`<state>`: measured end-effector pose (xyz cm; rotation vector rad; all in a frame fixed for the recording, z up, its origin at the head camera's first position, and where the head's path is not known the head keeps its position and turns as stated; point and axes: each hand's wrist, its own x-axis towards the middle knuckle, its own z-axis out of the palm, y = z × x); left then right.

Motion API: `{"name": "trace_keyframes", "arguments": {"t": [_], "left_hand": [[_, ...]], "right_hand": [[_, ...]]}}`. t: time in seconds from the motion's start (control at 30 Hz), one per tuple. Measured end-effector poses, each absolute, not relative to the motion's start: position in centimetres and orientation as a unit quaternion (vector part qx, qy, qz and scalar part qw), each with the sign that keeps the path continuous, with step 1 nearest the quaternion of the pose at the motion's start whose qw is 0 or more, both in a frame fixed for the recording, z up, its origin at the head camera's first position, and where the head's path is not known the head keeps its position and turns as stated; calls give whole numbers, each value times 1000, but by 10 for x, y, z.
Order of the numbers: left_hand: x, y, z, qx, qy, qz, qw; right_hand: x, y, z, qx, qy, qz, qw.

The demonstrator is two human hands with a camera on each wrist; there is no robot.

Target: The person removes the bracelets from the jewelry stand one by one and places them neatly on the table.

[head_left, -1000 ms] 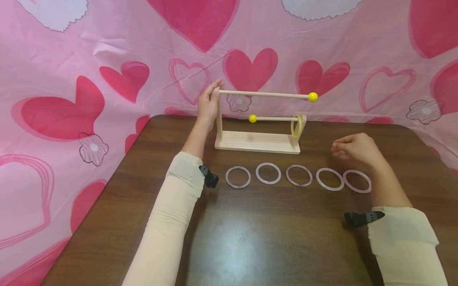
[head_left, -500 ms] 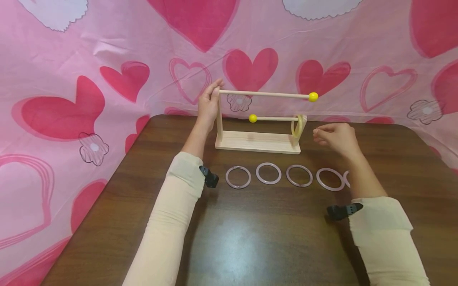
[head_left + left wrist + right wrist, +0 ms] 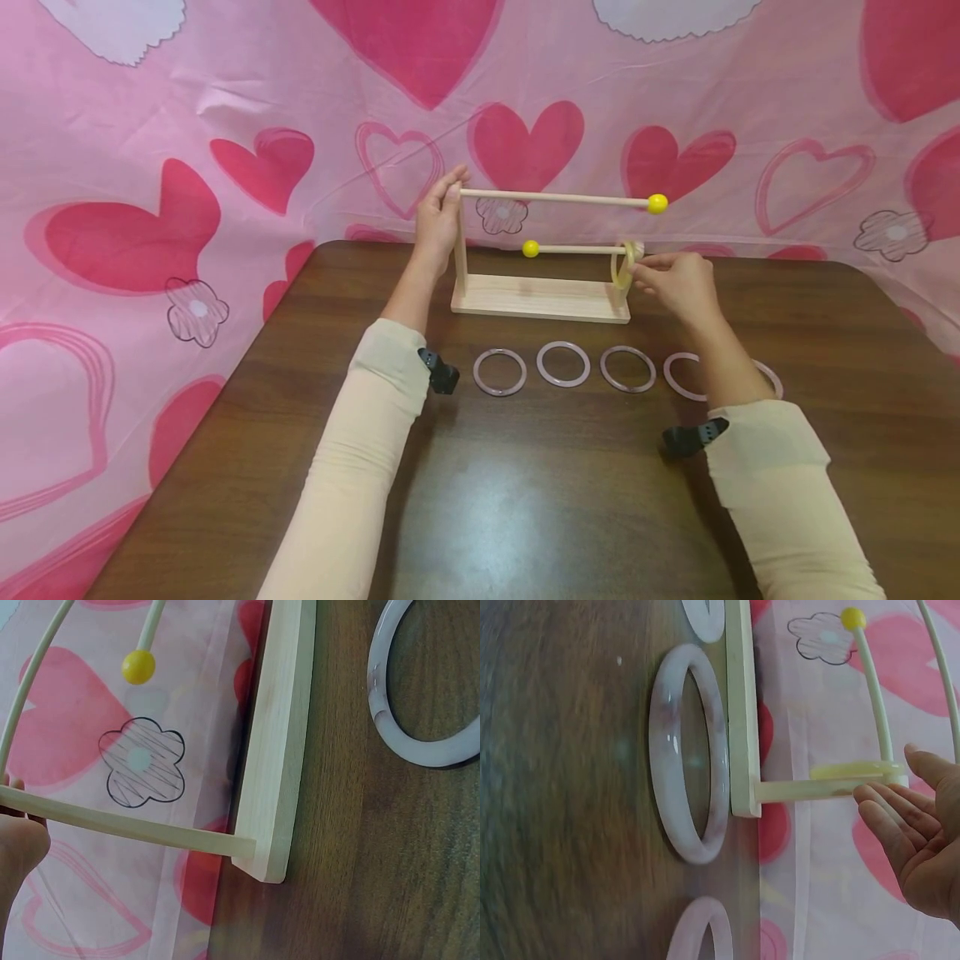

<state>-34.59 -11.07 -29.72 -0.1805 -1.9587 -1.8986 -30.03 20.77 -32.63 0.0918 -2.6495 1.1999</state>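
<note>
A pale wooden bangle stand (image 3: 540, 298) sits at the back of the table, with two yellow-tipped rods. My left hand (image 3: 437, 221) grips the top of its taller left post (image 3: 127, 827), thumb on the near side. A pale yellow bangle (image 3: 847, 771) hangs on the lower rod (image 3: 581, 249), against the shorter right post (image 3: 799, 791). At that post, my right hand (image 3: 678, 279) has its fingertips beside the bangle; in the right wrist view its thumb and fingers are apart. Whether they touch the bangle or the post, I cannot tell.
Several lavender marbled bangles lie in a row in front of the stand, among them the leftmost bangle (image 3: 499, 372) and a middle bangle (image 3: 627, 369). My right forearm partly covers the rightmost ones. A pink heart-print cloth (image 3: 337, 67) hangs behind the brown table (image 3: 525, 500).
My right hand has moved left from beside the row's right end to the stand's right post and the yellow bangle. The left hand keeps its grip on the left post.
</note>
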Motion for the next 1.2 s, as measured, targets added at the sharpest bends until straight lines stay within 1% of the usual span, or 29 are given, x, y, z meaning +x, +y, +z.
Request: {"name": "trace_keyframes", "arguments": {"t": [0.27,0.5,0.8,1.2], "left_hand": [[-347,-110,-297,-66,-698,-684,200],[-346,-108,-297,-69,-693,-689,202],[-346,-110,-297,-74,-693,-687,205],[-345,-110,-296,-62,-696,-688,197]], "right_hand": [[-301,201,-328,24,-901,418,112],[-303,197,-329,18,-911,393,121],[-307,193,-335,18,-898,421,129],[-306,184,-337,43,-895,423,135]]}}
